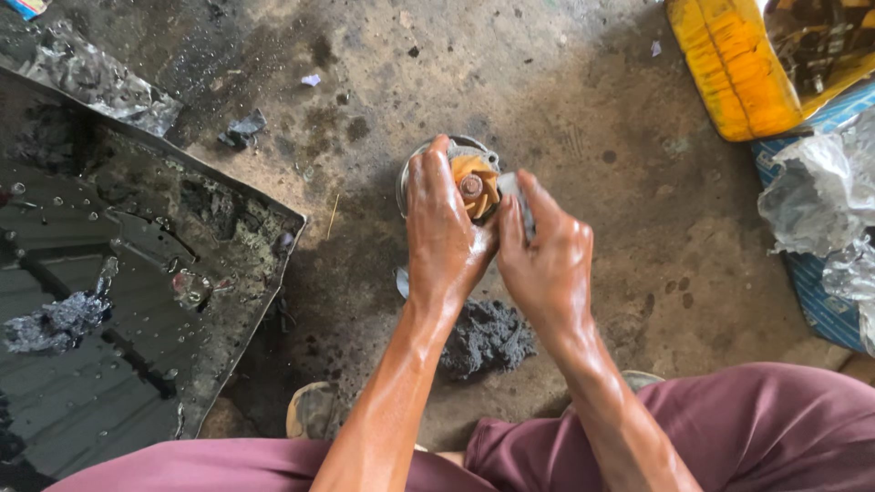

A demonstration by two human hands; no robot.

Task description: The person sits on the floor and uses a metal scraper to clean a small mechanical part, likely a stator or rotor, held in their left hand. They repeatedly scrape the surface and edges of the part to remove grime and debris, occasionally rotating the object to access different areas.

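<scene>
Nearest the camera, maroon trousers [729,428] cover the person's knees, and a sandal toe [310,410] shows on the stained concrete floor [592,137]. Just beyond, a dark greasy rag [488,337] lies on the floor between the two wet forearms. Above it the left hand [444,232] is closed around the rim of a round metal pump part [456,178] with an orange impeller [474,182], holding it just over the floor. The right hand [545,260] sits touching the part's right side, its grip pinched shut on a small grey piece [518,196] pressed against the impeller. To the left lies a wet black tray [109,273]. Farthest, at upper right, stands a yellow jerrycan [738,64] beside crumpled plastic [820,200].
</scene>
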